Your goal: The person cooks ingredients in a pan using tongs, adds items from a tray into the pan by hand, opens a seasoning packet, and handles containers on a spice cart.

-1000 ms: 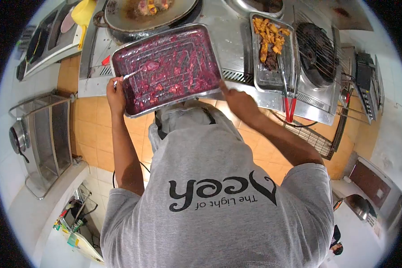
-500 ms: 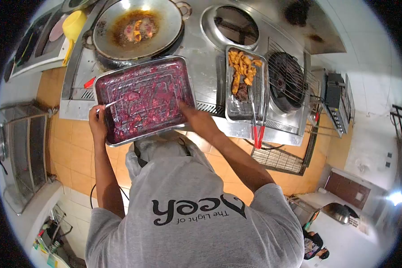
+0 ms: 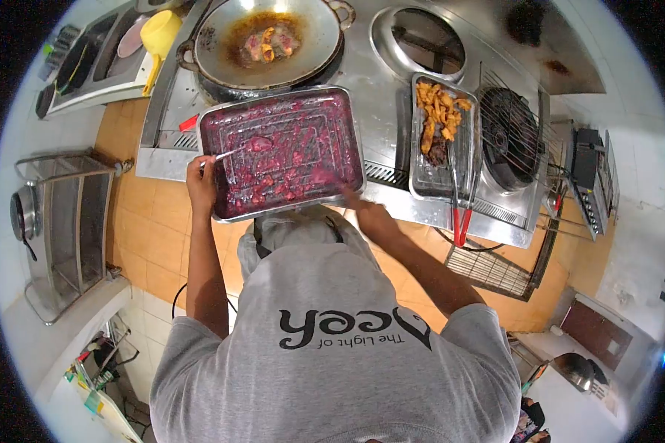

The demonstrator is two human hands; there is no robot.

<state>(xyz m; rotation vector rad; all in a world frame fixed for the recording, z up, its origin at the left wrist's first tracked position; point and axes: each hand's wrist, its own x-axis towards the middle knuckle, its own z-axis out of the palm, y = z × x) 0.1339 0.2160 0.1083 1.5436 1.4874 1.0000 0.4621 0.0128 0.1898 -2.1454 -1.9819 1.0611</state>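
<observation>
A metal tray (image 3: 207,136) smeared with dark red sauce and meat bits rests at the stove's front edge. At its left rim my left hand (image 3: 202,181) is closed on a spoon (image 3: 233,153), whose bowl lies in the sauce. My right hand (image 3: 369,218) is closed at the tray's lower right corner; a blurred tool seems to reach from it into the sauce, too smeared to name. Behind the tray, a large wok (image 3: 214,52) holds oil and several frying pieces (image 3: 267,46).
Right of the tray, a smaller tray (image 3: 440,184) holds fried pieces and red-handled tongs (image 3: 462,225). Beyond it is a burner with a wire rack (image 3: 510,133). A yellow dipper (image 3: 161,33) sits at the back left. Another person (image 3: 530,421) is partly visible at lower right.
The view has shifted, dropping the stove lower in the frame than a second ago. My right hand has moved along the tray's right side to its lower corner. My left hand still holds the spoon.
</observation>
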